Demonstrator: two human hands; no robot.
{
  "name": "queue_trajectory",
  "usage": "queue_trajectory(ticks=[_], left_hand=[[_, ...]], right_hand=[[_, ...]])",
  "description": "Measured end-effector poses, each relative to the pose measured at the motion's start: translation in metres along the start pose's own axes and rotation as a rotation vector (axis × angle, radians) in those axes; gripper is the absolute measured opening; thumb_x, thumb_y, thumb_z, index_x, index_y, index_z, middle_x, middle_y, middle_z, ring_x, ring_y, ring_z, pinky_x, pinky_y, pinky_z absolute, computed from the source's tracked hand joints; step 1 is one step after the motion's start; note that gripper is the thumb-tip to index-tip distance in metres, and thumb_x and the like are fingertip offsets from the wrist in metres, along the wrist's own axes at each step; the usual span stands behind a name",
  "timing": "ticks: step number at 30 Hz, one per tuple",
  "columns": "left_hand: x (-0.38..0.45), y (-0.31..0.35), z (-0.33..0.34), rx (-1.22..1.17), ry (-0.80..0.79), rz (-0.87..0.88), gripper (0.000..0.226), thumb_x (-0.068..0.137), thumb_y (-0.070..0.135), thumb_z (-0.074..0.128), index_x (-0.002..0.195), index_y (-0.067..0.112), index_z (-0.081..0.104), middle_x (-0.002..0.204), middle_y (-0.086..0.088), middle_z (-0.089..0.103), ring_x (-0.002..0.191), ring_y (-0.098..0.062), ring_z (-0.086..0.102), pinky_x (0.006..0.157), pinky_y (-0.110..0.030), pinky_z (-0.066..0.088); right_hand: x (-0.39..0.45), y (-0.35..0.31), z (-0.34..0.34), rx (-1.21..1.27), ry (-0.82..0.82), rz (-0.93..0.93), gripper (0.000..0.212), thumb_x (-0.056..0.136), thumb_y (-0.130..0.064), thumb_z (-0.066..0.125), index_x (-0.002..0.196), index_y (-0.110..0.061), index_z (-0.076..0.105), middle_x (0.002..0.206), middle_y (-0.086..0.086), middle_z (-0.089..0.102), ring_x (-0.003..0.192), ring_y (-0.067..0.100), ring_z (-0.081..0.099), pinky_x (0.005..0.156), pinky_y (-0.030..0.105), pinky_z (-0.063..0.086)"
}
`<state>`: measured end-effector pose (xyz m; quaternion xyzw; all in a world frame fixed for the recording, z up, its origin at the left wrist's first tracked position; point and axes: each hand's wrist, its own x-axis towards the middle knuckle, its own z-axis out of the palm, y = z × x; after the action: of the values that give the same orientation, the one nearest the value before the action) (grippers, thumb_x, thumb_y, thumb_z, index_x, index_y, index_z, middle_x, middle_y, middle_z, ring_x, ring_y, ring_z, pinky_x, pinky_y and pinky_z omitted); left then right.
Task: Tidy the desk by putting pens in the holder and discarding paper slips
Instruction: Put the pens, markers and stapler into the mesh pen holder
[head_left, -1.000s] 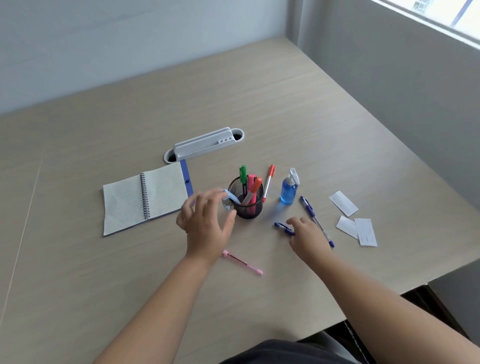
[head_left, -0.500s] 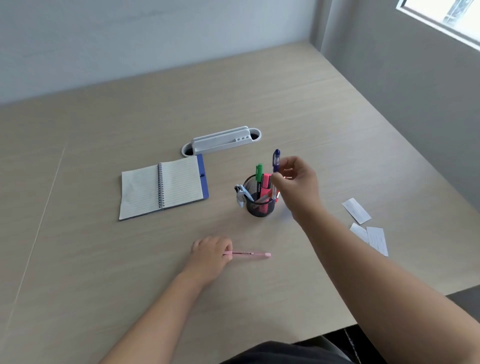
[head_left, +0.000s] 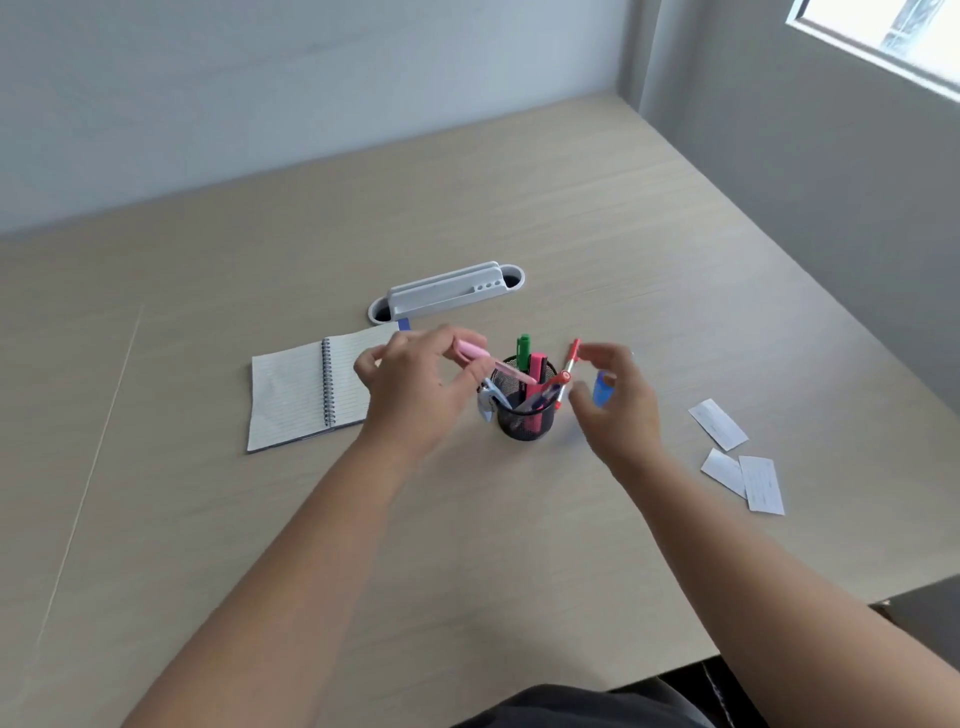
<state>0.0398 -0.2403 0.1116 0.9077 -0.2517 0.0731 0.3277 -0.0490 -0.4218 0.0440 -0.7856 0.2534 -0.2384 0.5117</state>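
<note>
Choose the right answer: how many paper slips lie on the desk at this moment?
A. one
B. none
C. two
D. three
D: three white paper slips lie flat on the desk, to the right of the mesh pen holder; one lies apart, farther back, and the other two lie together, nearer the desk's front edge.

The holder (head_left: 524, 415) is set mid-worktop (head_left: 571, 208), with pens (head_left: 535, 384) in it. The notebook (head_left: 306, 395) is laid to its left, the paper slips (head_left: 743, 457) to its right, the tray (head_left: 447, 292) behind.
</note>
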Motion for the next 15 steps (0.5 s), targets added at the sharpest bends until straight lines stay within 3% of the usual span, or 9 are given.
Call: queue_trajectory(ticks=[2, 4, 6, 8, 11, 15], left_hand=[[0.015, -0.003, 0.006, 0.029, 0.025, -0.032, 0.010, 0.084, 0.047, 0.064, 0.091, 0.041, 0.065, 0.077, 0.025, 0.063, 0.093, 0.000, 0.045, 0.082, -0.031, 0.017], [0.031, 0.001, 0.026, 0.083, -0.093, -0.073, 0.012, 0.084, 0.049, 0.062, 0.090, 0.039, 0.064, 0.077, 0.022, 0.064, 0.096, -0.002, 0.046, 0.084, -0.032, 0.017], [0.037, -0.005, 0.034, 0.193, -0.224, -0.107, 0.016, 0.083, 0.051, 0.059, 0.090, 0.037, 0.064, 0.083, 0.018, 0.068, 0.102, -0.008, 0.050, 0.088, -0.036, 0.022], [0.042, -0.009, 0.041, 0.247, -0.316, -0.118, 0.023, 0.083, 0.057, 0.056, 0.091, 0.037, 0.065, 0.084, 0.018, 0.068, 0.105, -0.011, 0.051, 0.088, -0.038, 0.023], [0.045, -0.012, 0.041, 0.274, -0.340, -0.130, 0.042, 0.083, 0.072, 0.045, 0.103, 0.040, 0.065, 0.083, 0.016, 0.066, 0.101, -0.010, 0.052, 0.087, -0.036, 0.021], [0.060, -0.010, 0.036, 0.190, -0.241, -0.130, 0.034, 0.091, 0.058, 0.045, 0.104, 0.035, 0.066, 0.084, 0.012, 0.065, 0.098, -0.015, 0.058, 0.094, -0.036, 0.031]], right_hand=[[-0.016, 0.010, -0.008, -0.010, 0.103, -0.014, 0.030, 0.080, 0.001, 0.057, 0.100, -0.019, 0.063, 0.098, -0.009, 0.064, 0.092, 0.011, 0.056, 0.081, 0.011, 0.040], [-0.020, 0.032, -0.021, -0.038, 0.229, 0.025, 0.028, 0.079, 0.005, 0.055, 0.095, -0.017, 0.062, 0.093, -0.006, 0.064, 0.089, 0.015, 0.057, 0.075, 0.007, 0.040], [-0.020, 0.049, -0.025, -0.056, 0.231, 0.096, 0.024, 0.081, 0.002, 0.057, 0.096, -0.016, 0.061, 0.095, 0.001, 0.065, 0.089, 0.018, 0.057, 0.069, 0.005, 0.039], [-0.013, 0.068, -0.027, -0.148, 0.128, 0.200, 0.026, 0.082, -0.004, 0.058, 0.105, -0.016, 0.060, 0.104, 0.002, 0.062, 0.097, 0.020, 0.057, 0.071, 0.012, 0.040], [-0.006, 0.090, -0.023, -0.439, -0.139, 0.350, 0.041, 0.084, -0.012, 0.059, 0.125, -0.014, 0.052, 0.122, 0.011, 0.052, 0.114, 0.028, 0.050, 0.086, 0.033, 0.042], [-0.006, 0.095, -0.016, -0.620, -0.340, 0.394, 0.039, 0.084, -0.006, 0.050, 0.122, -0.016, 0.048, 0.119, 0.013, 0.051, 0.105, 0.030, 0.047, 0.073, 0.033, 0.041]])
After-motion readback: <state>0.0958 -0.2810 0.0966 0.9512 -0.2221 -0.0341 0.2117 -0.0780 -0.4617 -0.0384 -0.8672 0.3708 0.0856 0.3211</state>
